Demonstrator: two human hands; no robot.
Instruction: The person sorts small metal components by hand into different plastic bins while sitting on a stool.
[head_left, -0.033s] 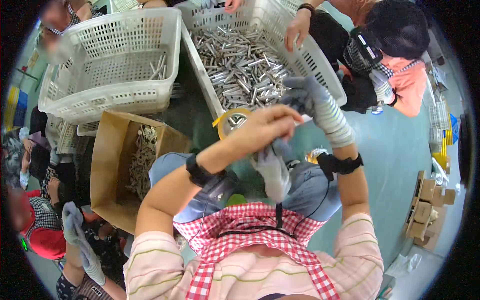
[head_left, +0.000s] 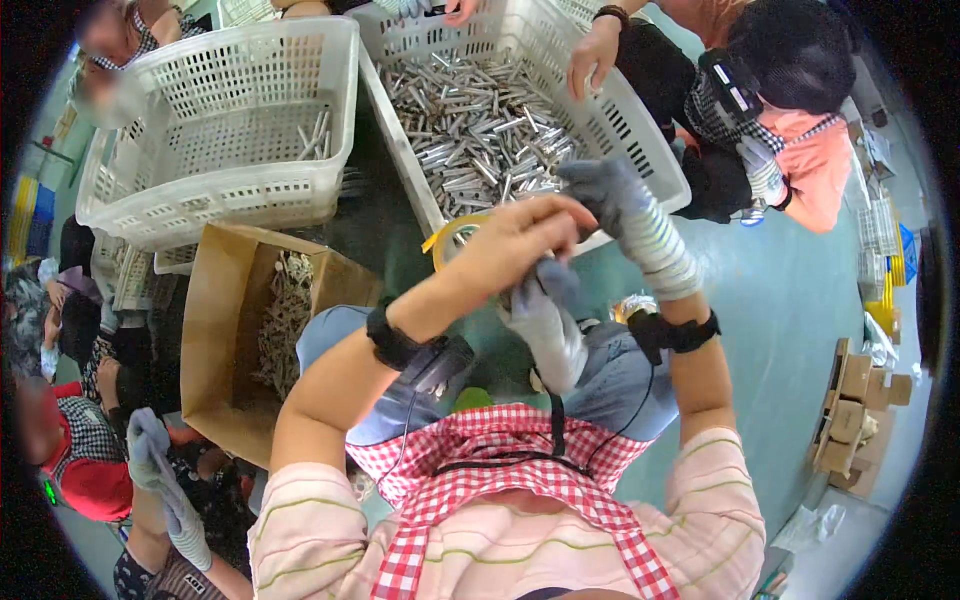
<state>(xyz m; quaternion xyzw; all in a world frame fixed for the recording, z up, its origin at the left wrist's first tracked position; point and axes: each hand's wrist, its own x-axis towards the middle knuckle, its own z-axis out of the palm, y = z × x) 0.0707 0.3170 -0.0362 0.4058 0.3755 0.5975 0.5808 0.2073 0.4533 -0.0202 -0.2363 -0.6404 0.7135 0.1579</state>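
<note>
My left hand (head_left: 530, 238) is bare, its fingers curled and reaching to the fingertips of my right hand. A loose grey-and-white work glove (head_left: 552, 335) hangs from beneath its palm, cuff downward over my lap. My right hand (head_left: 622, 205) wears a matching grey glove with a striped cuff. Its fingers are bent toward my left hand; what they pinch, if anything, is hidden. Beyond both hands stands a white plastic crate (head_left: 405, 135) holding many short metal tubes (head_left: 490, 130). A roll of yellow tape (head_left: 440, 250) sits by the crate's near edge, partly behind my left wrist.
Another white crate (head_left: 215, 205) at the left holds a few tubes. A cardboard box (head_left: 215, 330) with small pale parts stands beside my left knee. A co-worker's hand (head_left: 595, 55) rests over the tube crate's right side. Cardboard boxes (head_left: 850, 420) are stacked at the far right.
Both my hands have shifted slightly left. The hanging glove's cuff has swung a little to the right.
</note>
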